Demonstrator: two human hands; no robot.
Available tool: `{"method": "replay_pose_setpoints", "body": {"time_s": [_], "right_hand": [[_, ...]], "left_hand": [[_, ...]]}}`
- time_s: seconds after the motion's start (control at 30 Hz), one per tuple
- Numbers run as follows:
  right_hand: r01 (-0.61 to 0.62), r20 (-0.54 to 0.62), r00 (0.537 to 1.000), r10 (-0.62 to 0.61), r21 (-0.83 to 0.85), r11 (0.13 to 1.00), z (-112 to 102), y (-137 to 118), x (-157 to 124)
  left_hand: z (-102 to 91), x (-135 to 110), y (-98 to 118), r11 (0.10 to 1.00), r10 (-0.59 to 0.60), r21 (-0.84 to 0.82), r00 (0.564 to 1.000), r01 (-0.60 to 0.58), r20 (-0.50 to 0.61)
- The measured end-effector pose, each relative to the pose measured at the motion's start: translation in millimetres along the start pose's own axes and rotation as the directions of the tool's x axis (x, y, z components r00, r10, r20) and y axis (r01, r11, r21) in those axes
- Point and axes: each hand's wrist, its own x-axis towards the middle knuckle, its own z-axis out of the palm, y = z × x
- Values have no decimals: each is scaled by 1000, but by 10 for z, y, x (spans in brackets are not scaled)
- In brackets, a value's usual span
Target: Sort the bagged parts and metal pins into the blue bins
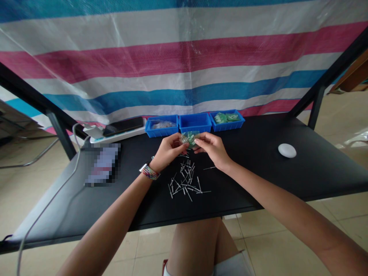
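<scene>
Both hands meet over the black table (pixel 258 176), pinching a small clear plastic bag (pixel 190 138) with green print between them. My left hand (pixel 168 151) grips the bag's left edge with closed fingers; a beaded band and a watch strap sit on that wrist. My right hand (pixel 211 147) holds the bag's right edge in a pinch. Just below the hands lies a scattered pile of several small metal rivets (pixel 185 180) on the tabletop.
Three blue bins stand at the table's back: left (pixel 161 126) with clear bags, middle (pixel 195 122), right (pixel 227 119) with green bags. A phone (pixel 123 125) lies on a white power strip (pixel 94 132). A white round puck (pixel 286 150) sits right. A striped tarp hangs behind.
</scene>
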Motion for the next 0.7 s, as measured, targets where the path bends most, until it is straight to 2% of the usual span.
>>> {"method": "replay_pose_setpoints", "body": {"time_s": [0.17, 0.33, 0.4, 0.53, 0.7], "right_hand": [[47, -58, 997, -51, -63, 997, -25, -20, 2], [-138, 11, 990, 138, 97, 986, -66, -56, 7], [-164, 38, 986, 160, 147, 976, -75, -67, 6], [-73, 55, 996, 64, 187, 980, -75, -79, -5], [83, -16, 997, -82, 76, 994, -36, -111, -39]], "left_hand": [[-5, -9, 3, 999, 23, 27, 999, -22, -33], [8, -27, -10, 996, 79, 57, 995, -75, -65], [8, -28, -8, 990, 111, 94, 990, -103, -86], [1, -20, 8, 991, 114, 75, 989, -107, -97], [4, -11, -4, 983, 13, -184, 999, -20, -37]]}}
